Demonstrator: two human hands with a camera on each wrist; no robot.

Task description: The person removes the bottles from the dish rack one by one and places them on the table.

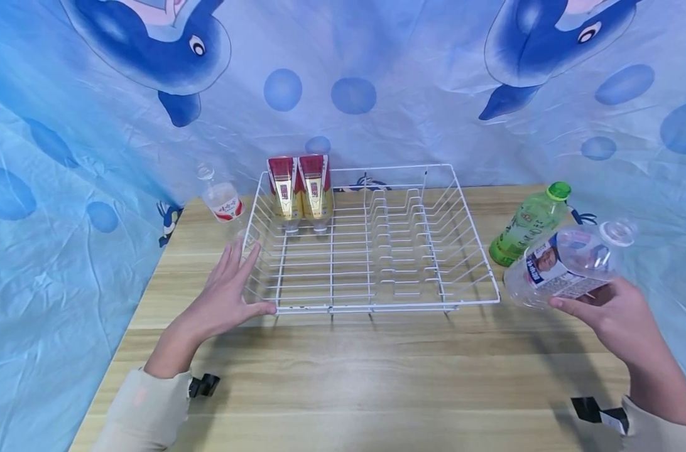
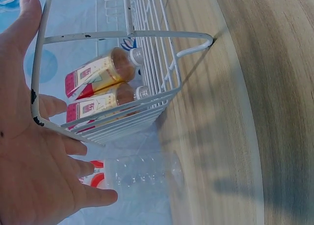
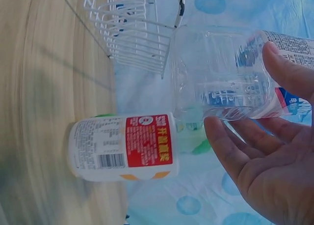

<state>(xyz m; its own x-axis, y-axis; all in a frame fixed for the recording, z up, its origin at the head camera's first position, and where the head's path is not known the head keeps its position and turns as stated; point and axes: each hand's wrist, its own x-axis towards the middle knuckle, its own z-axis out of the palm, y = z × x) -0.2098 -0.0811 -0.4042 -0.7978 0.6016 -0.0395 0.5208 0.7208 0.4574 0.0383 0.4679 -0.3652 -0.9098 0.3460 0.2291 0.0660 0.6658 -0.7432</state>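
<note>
We viewed a large clear bottle (image 1: 563, 263) above the right side of a wooden counter (image 1: 354, 376), tilted and raised off the surface, just beside a white wire rack (image 1: 377, 307). The right hand (image 1: 617, 320) held it, thumb on the label side and fingers opposite; the left hand (image 1: 221, 298) was spread wide against the rack's near left corner, its thumb at the front rim. For good handling, we judged a light, even pinch sufficient, since the thin plastic could buckle under a hard squeeze. We likewise judged that the tilted base needed a clear path over its neighbours, lest it topple them, and that the spread palm should brace the rack without shoving it. By count we found one rack and six bottles: two red-and-yellow bottles (image 1: 285, 191), cap-down side by side within the rack's rear left corner; one green bottle (image 1: 528, 226), standing outside the rack's right side; one small clear bottle (image 1: 224, 198) with a red-and-white label, standing outside the left side; one white bottle (image 3: 122, 149), plain only in the right wrist view; and the large clear one in hand. The white item's top was obscured there, so we called it a bottle with some reserve.
</note>
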